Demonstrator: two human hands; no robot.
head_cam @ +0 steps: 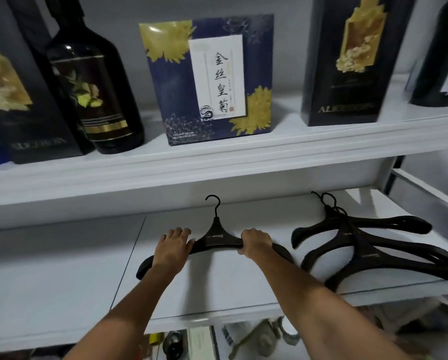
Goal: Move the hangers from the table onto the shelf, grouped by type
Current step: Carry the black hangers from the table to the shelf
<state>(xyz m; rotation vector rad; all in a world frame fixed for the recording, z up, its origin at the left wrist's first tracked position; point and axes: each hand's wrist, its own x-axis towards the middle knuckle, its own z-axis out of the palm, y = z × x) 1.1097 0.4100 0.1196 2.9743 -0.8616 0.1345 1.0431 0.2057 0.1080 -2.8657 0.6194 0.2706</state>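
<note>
A dark wooden hanger (pixel 216 236) with a black hook lies flat on the white lower shelf (pixel 217 289), hook pointing to the back. My left hand (pixel 172 249) rests on its left arm, fingers curled over it. My right hand (pixel 255 244) grips its right arm. To the right, a pile of similar dark hangers (pixel 368 245) lies on the same shelf, their arms crossing and reaching the front right edge.
The upper shelf (pixel 191 165) carries a dark bottle (pixel 95 87), a blue and gold box (pixel 210 79) and dark gift boxes (pixel 347 61). A lower level with small clutter (pixel 217 339) shows under the shelf edge. Bare shelf surface lies to the left of the hanger.
</note>
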